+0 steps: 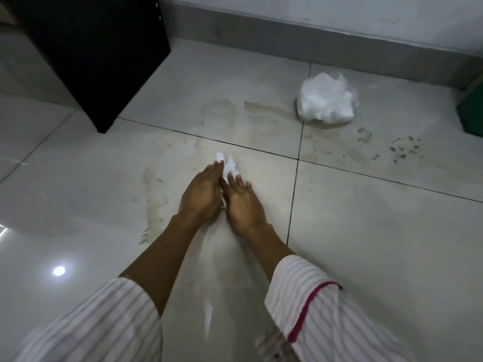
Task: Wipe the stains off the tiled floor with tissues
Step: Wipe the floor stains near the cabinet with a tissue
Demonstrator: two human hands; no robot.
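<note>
My left hand (201, 194) and my right hand (241, 202) lie side by side on the tiled floor (366, 244), fingers straight, pressing a white tissue (230, 165) down between and under them. Only the tissue's crumpled far end shows past my fingertips. Brownish smears (154, 205) run down the tile left of my hands. More dried stains (266, 108) spread across the far tiles, and dark spots (402, 150) dot the floor at the right. A pack of white tissues (326, 100) in clear plastic sits on the floor far right of my hands.
A black cabinet (104, 56) stands at the back left, its corner on the floor. A grey skirting and white wall (313, 35) close off the far side. A green object (471, 113) pokes in at the right edge. A ceiling light reflects off the glossy tile at lower left.
</note>
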